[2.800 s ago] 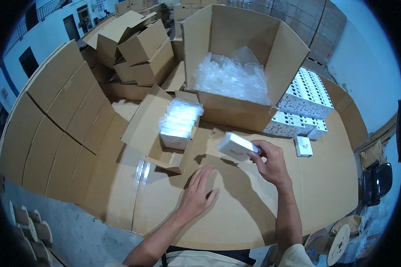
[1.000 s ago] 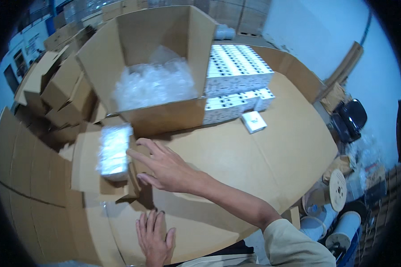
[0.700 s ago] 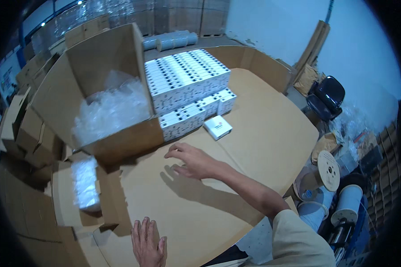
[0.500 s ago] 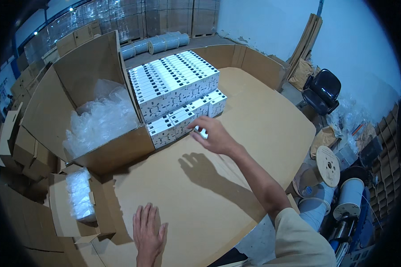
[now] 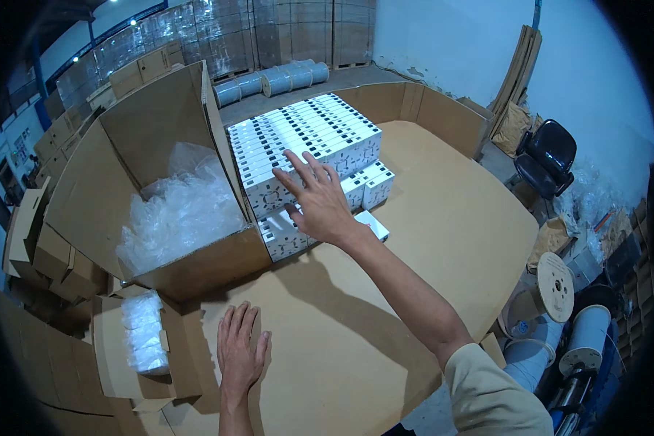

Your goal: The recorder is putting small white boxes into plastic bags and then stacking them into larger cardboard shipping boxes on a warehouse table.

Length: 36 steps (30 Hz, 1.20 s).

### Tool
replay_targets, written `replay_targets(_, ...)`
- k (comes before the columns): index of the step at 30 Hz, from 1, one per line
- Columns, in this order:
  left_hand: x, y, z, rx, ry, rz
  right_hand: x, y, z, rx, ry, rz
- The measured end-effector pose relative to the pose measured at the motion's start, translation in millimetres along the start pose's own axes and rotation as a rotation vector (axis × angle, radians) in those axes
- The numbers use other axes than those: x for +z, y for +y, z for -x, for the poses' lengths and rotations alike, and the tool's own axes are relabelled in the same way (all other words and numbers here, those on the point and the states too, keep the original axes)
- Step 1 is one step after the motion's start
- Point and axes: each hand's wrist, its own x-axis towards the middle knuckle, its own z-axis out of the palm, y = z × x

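My right hand (image 5: 318, 202) is raised with its fingers spread, in front of a stack of small white boxes (image 5: 356, 149) with dark marks. Nothing shows in its grip, and I cannot tell whether the fingertips touch the upper boxes. The stack stands in tiers, with a lower row (image 5: 378, 187) jutting out at the front. Just beyond my right wrist, a separate white box (image 5: 371, 226) is partly hidden by the forearm. My left hand (image 5: 241, 349) lies flat on the brown cardboard-covered table (image 5: 443, 218), fingers stretched out.
Left of the stack, a large open carton (image 5: 203, 258) holds crumpled clear plastic bags (image 5: 185, 200). Near my left hand, a smaller open carton (image 5: 185, 356) contains plastic-wrapped packs (image 5: 144, 330). A cardboard rim (image 5: 443, 120) borders the table's far side. Spools (image 5: 554, 287) and a black chair (image 5: 548, 156) stand right.
My right hand has gone from curled fingers near the lower row to spread fingers higher against the stack. My left hand stays flat. The whole view has shifted slightly.
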Motion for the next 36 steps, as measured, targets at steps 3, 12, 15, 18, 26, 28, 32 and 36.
replay_targets(3,-2,0,1,-0.002,-0.003,0.010,14,-6,-9,-0.053,0.047,-0.028)
replay_targets(12,-2,0,-2,-0.018,-0.014,0.007,24,-12,-8,-0.096,0.104,-0.077)
replay_targets(15,-2,-1,-2,-0.018,-0.011,0.005,21,-13,-3,-0.098,0.129,-0.086)
replay_targets(18,-2,0,-2,-0.015,-0.007,0.018,19,-12,2,-0.111,0.180,-0.129)
replay_targets(26,-5,2,3,-0.003,0.007,0.015,29,-14,12,-0.117,0.237,-0.218)
replay_targets(28,-5,1,4,0.007,0.012,0.025,27,-14,16,-0.128,0.271,-0.232)
replay_targets(32,-3,-1,7,0.018,0.031,0.046,14,-23,29,-0.104,0.363,-0.254)
replay_targets(36,-1,-3,14,-0.002,0.112,0.115,-6,-42,49,-0.030,0.402,-0.253)
